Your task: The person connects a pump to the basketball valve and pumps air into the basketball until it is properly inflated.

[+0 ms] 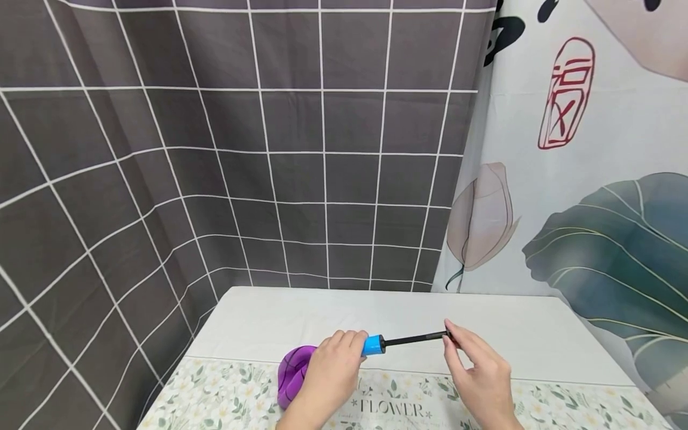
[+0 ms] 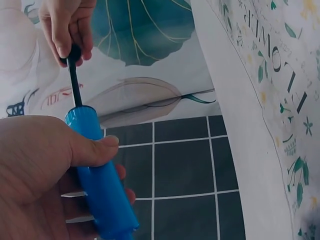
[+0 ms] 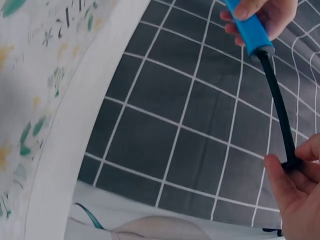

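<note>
From eleven to twelve o'clock hangs a grey cloth (image 1: 292, 122) with white lines. Below it, above the table (image 1: 387, 310), a purple thing (image 1: 288, 376) shows at nine o'clock of the left hand (image 1: 334, 365), which partly hides it. That hand is wrapped round the blue pump (image 2: 106, 195). The black rod (image 1: 414, 340) runs from it toward three o'clock to the right hand (image 1: 480, 373), well apart, pinching the rod's far end. At two o'clock hangs a white cloth (image 1: 521, 119).
</note>
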`<state>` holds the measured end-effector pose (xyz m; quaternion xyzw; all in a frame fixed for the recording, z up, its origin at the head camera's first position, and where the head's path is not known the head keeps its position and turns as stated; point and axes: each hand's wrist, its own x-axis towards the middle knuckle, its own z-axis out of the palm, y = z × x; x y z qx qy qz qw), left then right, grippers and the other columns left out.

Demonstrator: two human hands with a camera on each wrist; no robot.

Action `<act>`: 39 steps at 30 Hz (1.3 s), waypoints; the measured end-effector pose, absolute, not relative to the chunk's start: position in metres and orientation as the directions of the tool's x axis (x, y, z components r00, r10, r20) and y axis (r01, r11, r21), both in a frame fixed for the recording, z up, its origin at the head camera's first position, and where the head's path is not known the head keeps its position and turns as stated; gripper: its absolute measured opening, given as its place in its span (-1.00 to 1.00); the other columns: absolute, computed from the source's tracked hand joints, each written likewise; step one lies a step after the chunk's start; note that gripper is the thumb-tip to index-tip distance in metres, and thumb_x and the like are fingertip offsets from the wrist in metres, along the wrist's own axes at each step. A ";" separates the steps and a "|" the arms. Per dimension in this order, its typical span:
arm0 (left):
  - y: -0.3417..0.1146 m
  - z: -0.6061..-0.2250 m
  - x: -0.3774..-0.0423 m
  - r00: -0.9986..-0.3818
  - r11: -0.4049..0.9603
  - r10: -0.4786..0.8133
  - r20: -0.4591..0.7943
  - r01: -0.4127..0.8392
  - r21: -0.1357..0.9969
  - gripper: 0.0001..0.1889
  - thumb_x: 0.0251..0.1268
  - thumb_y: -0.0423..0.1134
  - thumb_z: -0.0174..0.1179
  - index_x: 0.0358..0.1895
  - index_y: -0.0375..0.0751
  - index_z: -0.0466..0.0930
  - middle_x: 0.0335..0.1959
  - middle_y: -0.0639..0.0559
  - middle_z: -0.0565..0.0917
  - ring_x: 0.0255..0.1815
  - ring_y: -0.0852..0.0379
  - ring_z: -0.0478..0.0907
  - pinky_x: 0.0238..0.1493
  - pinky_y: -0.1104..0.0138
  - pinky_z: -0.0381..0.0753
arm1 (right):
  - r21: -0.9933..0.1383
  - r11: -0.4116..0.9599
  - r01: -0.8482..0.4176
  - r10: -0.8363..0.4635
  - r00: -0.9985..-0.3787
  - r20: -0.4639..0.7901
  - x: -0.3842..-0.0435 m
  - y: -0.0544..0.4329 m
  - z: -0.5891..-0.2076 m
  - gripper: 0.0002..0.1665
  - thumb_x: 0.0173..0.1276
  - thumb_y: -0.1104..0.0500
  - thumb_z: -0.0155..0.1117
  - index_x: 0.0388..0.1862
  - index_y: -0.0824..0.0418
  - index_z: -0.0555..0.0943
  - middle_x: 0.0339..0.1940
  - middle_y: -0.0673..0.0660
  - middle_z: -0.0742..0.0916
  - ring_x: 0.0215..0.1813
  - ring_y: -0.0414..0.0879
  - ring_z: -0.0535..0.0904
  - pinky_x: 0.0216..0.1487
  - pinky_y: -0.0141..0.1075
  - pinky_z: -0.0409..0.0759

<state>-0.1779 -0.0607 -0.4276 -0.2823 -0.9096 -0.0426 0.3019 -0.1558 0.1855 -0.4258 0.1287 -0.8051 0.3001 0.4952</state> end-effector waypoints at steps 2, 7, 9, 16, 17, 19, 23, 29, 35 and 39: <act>-0.060 -0.428 -0.178 -0.658 0.838 0.491 0.571 0.536 -0.102 -0.57 0.09 -0.23 0.49 0.04 -0.18 0.61 -0.17 0.06 0.71 -0.23 0.15 0.60 -0.18 0.33 0.66 | -0.359 0.773 -0.524 0.091 -0.468 0.879 -0.156 0.182 -0.428 -0.45 -0.03 0.55 0.48 0.03 0.34 0.74 -0.15 0.20 0.81 -0.31 0.02 0.76 0.00 -0.75 0.48; -0.056 -0.429 -0.177 -0.651 0.837 0.503 0.568 0.532 -0.131 -0.57 0.10 -0.20 0.49 0.05 -0.21 0.63 -0.15 0.03 0.72 -0.22 0.14 0.62 -0.15 0.30 0.68 | -0.361 0.723 -0.589 0.060 -0.468 0.882 -0.157 0.167 -0.435 -0.52 0.06 0.50 0.41 0.03 0.37 0.72 -0.17 0.21 0.80 -0.30 -0.03 0.74 0.01 -0.70 0.52; -0.054 -0.429 -0.177 -0.654 0.834 0.511 0.558 0.535 -0.136 -0.55 0.07 -0.20 0.50 0.04 -0.22 0.63 -0.16 0.02 0.71 -0.22 0.13 0.62 -0.14 0.30 0.68 | -0.354 0.716 -0.602 0.034 -0.476 0.879 -0.157 0.159 -0.439 -0.54 0.08 0.48 0.40 0.04 0.37 0.72 -0.17 0.18 0.80 -0.30 -0.05 0.74 -0.01 -0.68 0.54; -0.051 -0.431 -0.175 -0.622 0.821 0.537 0.570 0.540 -0.184 -0.59 0.07 -0.15 0.51 -0.01 -0.18 0.65 -0.23 0.07 0.70 -0.29 0.16 0.59 -0.22 0.33 0.64 | -0.329 0.721 -0.610 -0.045 -0.515 0.856 -0.156 0.134 -0.451 -0.47 -0.04 0.51 0.53 0.01 0.36 0.73 -0.22 0.09 0.79 -0.32 -0.18 0.73 -0.20 -0.62 0.61; -0.051 -0.432 -0.175 -0.619 0.820 0.539 0.572 0.541 -0.188 -0.59 0.07 -0.14 0.51 -0.01 -0.17 0.66 -0.24 0.08 0.70 -0.29 0.17 0.58 -0.22 0.34 0.64 | -0.325 0.724 -0.608 -0.048 -0.515 0.856 -0.156 0.133 -0.451 -0.47 -0.06 0.52 0.55 -0.01 0.36 0.73 -0.23 0.08 0.79 -0.33 -0.21 0.72 -0.23 -0.62 0.61; -0.051 -0.434 -0.176 -0.611 0.817 0.540 0.579 0.547 -0.184 -0.59 0.06 -0.14 0.52 -0.01 -0.15 0.66 -0.24 0.09 0.71 -0.29 0.18 0.59 -0.24 0.35 0.63 | -0.320 0.731 -0.603 -0.057 -0.521 0.852 -0.156 0.133 -0.451 -0.46 -0.07 0.51 0.57 -0.02 0.34 0.74 -0.24 0.05 0.79 -0.34 -0.25 0.71 -0.25 -0.64 0.60; -0.053 -0.435 -0.176 -0.625 0.814 0.530 0.573 0.565 -0.137 -0.56 0.06 -0.16 0.52 0.03 -0.12 0.64 -0.20 0.12 0.71 -0.25 0.19 0.60 -0.22 0.37 0.63 | -0.316 0.718 -0.620 -0.066 -0.513 0.856 -0.157 0.143 -0.448 -0.46 -0.09 0.52 0.54 -0.03 0.33 0.74 -0.23 0.07 0.80 -0.35 -0.23 0.72 -0.24 -0.64 0.60; -0.060 -0.434 -0.178 -0.659 0.822 0.501 0.562 0.565 -0.070 -0.55 0.07 -0.19 0.51 0.05 -0.10 0.61 -0.16 0.13 0.71 -0.20 0.18 0.62 -0.18 0.36 0.64 | -0.299 0.751 -0.589 -0.023 -0.475 0.879 -0.158 0.167 -0.438 -0.44 -0.07 0.52 0.49 0.01 0.31 0.74 -0.19 0.11 0.81 -0.35 -0.13 0.73 -0.14 -0.66 0.58; -0.065 -0.434 -0.180 -0.663 0.829 0.480 0.574 0.558 -0.049 -0.55 0.06 -0.19 0.50 0.05 -0.10 0.62 -0.16 0.13 0.72 -0.21 0.18 0.62 -0.20 0.36 0.63 | -0.336 0.801 -0.495 0.051 -0.503 0.863 -0.155 0.184 -0.427 -0.47 -0.01 0.53 0.47 0.02 0.31 0.74 -0.21 0.13 0.82 -0.35 -0.07 0.74 -0.09 -0.73 0.52; -0.066 -0.433 -0.181 -0.642 0.825 0.482 0.597 0.561 -0.063 -0.56 0.05 -0.20 0.50 0.03 -0.12 0.62 -0.19 0.12 0.71 -0.23 0.18 0.61 -0.22 0.35 0.63 | -0.365 0.799 -0.478 0.088 -0.508 0.857 -0.154 0.184 -0.426 -0.49 0.02 0.53 0.46 0.02 0.33 0.74 -0.20 0.15 0.81 -0.34 -0.04 0.74 -0.06 -0.76 0.48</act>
